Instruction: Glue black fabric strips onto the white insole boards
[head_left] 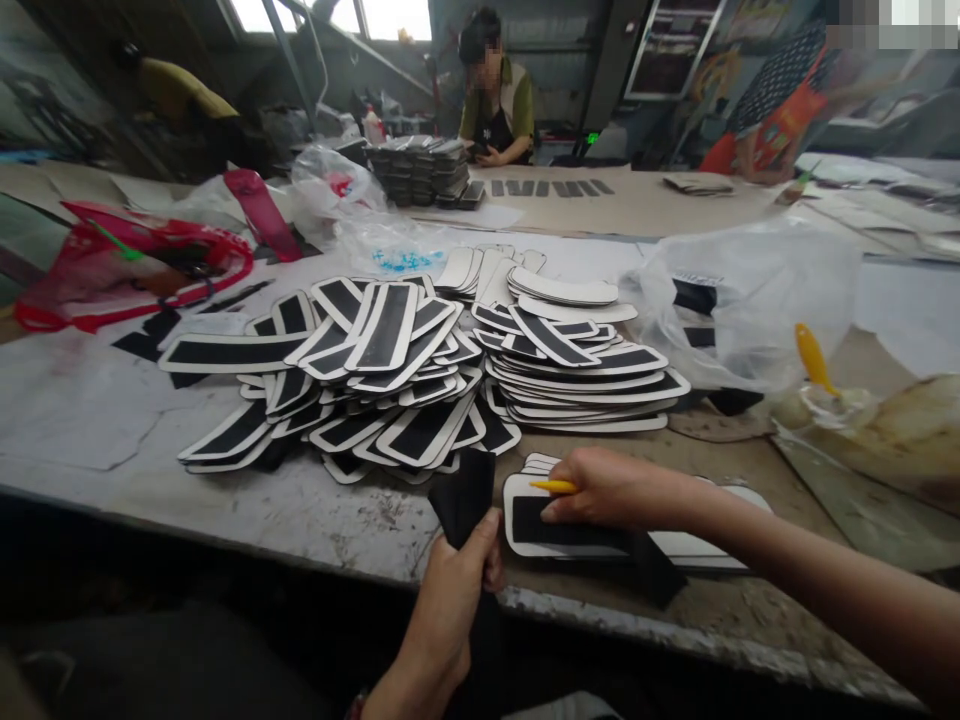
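My left hand (461, 570) is closed on a strip of black fabric (465, 490), which stands up above the fist and also hangs below it, over the table's front edge. My right hand (600, 487) grips a slim yellow tool (553, 487); its pointed end sticks out to the left and the rest is hidden. The fingers press on the black middle of a white-bordered panel (517, 540) on top of a low stack. More black material (660, 575) lies at that stack's front. Just behind, a large heap of similar black-and-white panels (390, 350) spreads out.
A clear plastic bag (780, 300) lies at the right, near a wrapped container (885, 430) with a yellow handle (814, 358). A red bag (135, 265) is at the left. Dark stacked pieces (416, 170) stand further back. A person (499, 110) sits across the table; others work behind.
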